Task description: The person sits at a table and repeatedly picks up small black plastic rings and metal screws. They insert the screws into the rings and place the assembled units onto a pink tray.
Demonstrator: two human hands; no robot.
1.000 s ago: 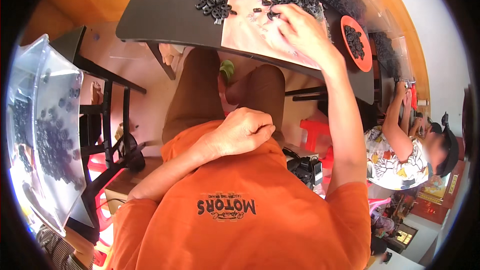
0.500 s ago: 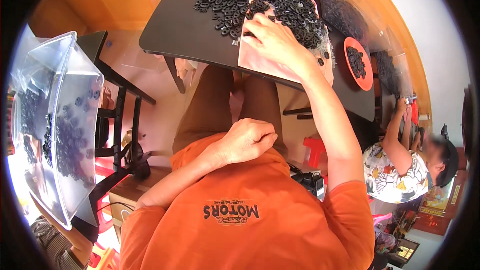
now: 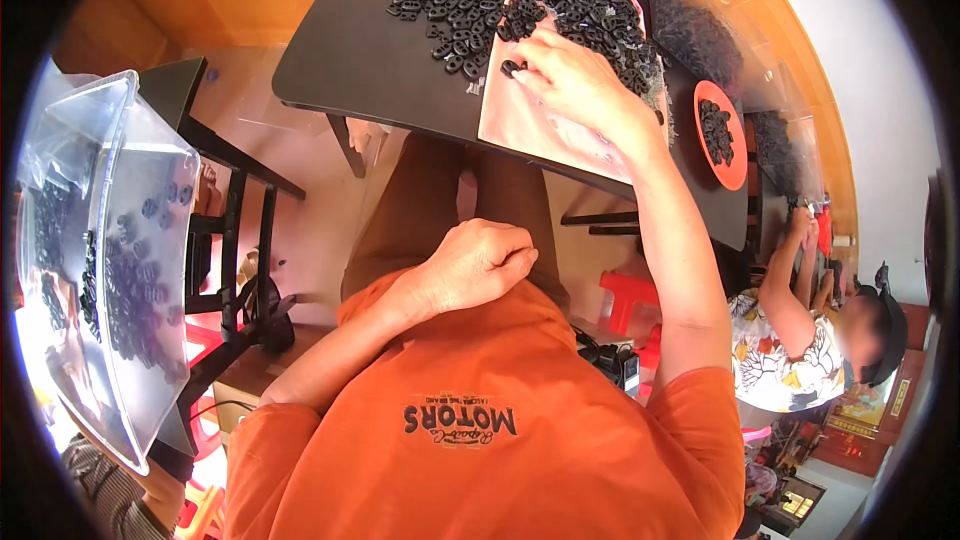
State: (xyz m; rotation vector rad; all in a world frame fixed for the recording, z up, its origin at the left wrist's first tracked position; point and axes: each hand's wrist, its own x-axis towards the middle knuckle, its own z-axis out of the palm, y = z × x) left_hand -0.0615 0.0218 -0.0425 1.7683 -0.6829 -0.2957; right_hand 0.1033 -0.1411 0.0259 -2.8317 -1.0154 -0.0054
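Over the pink board (image 3: 540,130) at the table's near edge, my right hand (image 3: 575,85) is pinched on a small black oval piece (image 3: 512,69) at its thumb and fingertips. Just beyond the fingers, a cluster of similar black pieces (image 3: 520,17) lies on the board's far left corner. A large heap of black oval pieces with holes (image 3: 455,15) spreads over the table behind. My left hand (image 3: 480,262) rests in front of my belly, its fingers curled in. Whatever it might hold is hidden.
The dark table (image 3: 345,50) has a rounded left corner. An orange-red plate (image 3: 737,165) of black pieces stands on the right. Clear bins (image 3: 690,35) stand behind it, and a clear bin (image 3: 150,270) is at far left. A person (image 3: 790,340) sits at right.
My right hand has shifted slightly right and drawn back from the cluster, and a black piece now shows at its fingertips. My left hand stays curled, slightly further left in view.
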